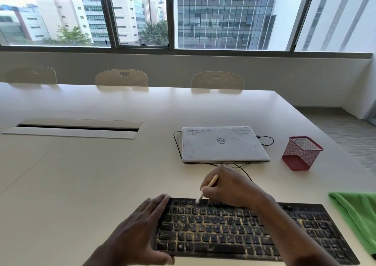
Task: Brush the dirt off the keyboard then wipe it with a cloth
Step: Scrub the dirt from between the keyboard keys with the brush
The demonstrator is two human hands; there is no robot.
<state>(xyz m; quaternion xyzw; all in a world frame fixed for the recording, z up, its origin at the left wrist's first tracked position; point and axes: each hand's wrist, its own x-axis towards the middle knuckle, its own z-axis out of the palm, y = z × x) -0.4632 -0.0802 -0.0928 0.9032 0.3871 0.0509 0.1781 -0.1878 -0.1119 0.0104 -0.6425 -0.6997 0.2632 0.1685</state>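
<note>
Right hand (225,186) fingers pinch a brush (207,187), bristles on the dusty keyboard's (234,231) top row. Left hand (140,225) fingers, straight and together, brace its left edge.

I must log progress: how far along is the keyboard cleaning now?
Nothing looks finished: yellowish dirt covers most of the keyboard. In hand: the right hand holds the brush, bristles at the top key row; the left hand steadies the keyboard's left edge. Left: the rest of the brushing, then wiping; the green cloth lies untouched at the right.
</note>
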